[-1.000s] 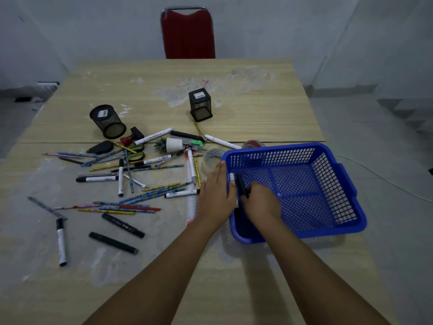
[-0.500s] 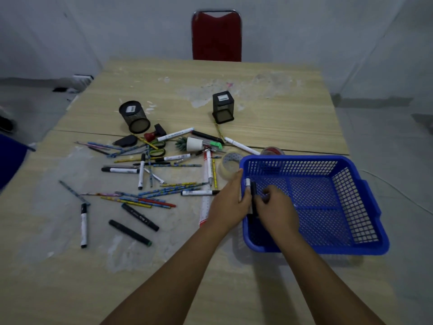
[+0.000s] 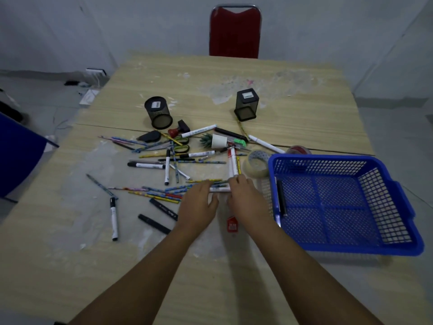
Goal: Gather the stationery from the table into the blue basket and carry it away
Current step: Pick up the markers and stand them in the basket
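- Blue plastic mesh basket (image 3: 398, 208) sits on the pale wooden table (image 3: 293, 113), at the right. It holds a black marker (image 3: 281, 198) against its left wall; a second pen may lie beside it, unclear.
- Step in hand: gathering, early. Most stationery lies loose left of the basket.
- Left hand (image 3: 199, 205) and right hand (image 3: 248, 200) are low over a white marker (image 3: 219, 189) lying crosswise, fingertips at either end. Fingers extended; cannot tell whether either has gripped it.
- Right fingertips also near the red-capped white markers (image 3: 232, 164).
- Judgement: next move calls for closing on the white marker and carrying it right, over the basket rim.
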